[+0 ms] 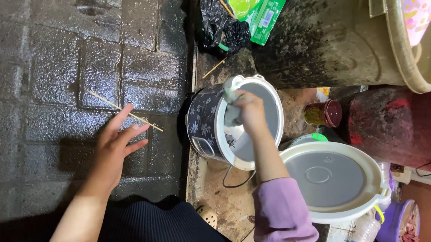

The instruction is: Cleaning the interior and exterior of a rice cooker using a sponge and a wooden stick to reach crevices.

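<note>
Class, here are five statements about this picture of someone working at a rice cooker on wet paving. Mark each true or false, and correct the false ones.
1. The right hand presses a cloth against the rice cooker. True.
2. The left hand grips the thin wooden stick on the paving. False: it hovers open, fingers spread, holding nothing.
3. The cooker's lid is shut on the cooker. False: the lid stands open beside it.
4. A black plastic bag lies near a green packet. True.
5. The arm reaching to the cooker wears a black sleeve. False: the sleeve is light purple.
</note>
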